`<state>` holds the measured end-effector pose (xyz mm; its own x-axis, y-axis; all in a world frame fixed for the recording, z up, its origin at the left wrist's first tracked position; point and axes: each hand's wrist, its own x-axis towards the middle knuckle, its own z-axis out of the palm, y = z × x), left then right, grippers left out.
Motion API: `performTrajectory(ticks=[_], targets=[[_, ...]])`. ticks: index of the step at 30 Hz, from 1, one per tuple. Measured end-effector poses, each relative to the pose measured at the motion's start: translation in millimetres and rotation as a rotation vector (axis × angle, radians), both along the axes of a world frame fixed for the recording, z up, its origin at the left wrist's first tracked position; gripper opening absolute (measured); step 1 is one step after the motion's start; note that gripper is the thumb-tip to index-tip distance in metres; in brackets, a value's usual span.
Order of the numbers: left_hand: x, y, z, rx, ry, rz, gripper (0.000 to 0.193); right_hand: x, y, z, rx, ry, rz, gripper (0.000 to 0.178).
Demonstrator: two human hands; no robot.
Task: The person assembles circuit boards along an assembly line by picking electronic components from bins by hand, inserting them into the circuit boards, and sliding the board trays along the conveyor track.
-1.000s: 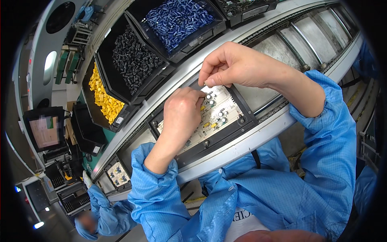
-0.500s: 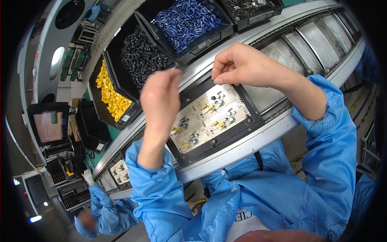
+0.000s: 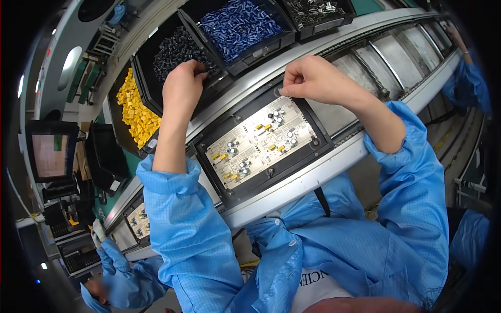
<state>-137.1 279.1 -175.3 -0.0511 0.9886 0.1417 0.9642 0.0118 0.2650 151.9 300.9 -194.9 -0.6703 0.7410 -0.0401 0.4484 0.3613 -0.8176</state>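
My left hand is over the near edge of a bin of small black components. Its thumb and fingers are curled together, and whatever lies between them is hidden. Above the far right corner of a black carrier frame, my right hand has its fingers closed in a pinch. Anything in that pinch is too small to make out. Set in the frame is a pale circuit board bearing yellow block parts and several small round capacitors. The frame sits on a metal conveyor.
Beside the black components stand bins of yellow blocks, blue cylindrical parts and metallic pieces. Conveyor rails border the frame. Another person works at a second board on the lower left; a blue sleeve shows far right.
My left hand has moved left and away from the board to the black component bin. My right hand stays near the board's far corner. The whole view has shifted slightly.
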Motion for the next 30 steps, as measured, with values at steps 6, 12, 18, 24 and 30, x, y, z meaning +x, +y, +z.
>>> performTrajectory(ticks=[6,12,18,24,30], targets=[[2,-5,-2,0.164,0.084,-0.061,0.013,12,-20,-1,0.179,-0.158,-0.111,0.017],[-1,-34,-5,0.415,-0.15,-0.011,0.009,8,-34,-6,0.312,-0.379,-0.157,0.014],[-2,-70,-5,0.449,-0.35,-0.047,0.007,0,-41,0,0.366,-0.48,-0.193,0.013],[6,-101,0,0.38,-0.627,-0.112,0.009,-5,-41,0,0.413,-0.538,-0.18,0.012],[18,-117,3,0.264,-0.768,-0.14,0.009,-6,-41,-3,0.461,-0.576,-0.166,0.013]])
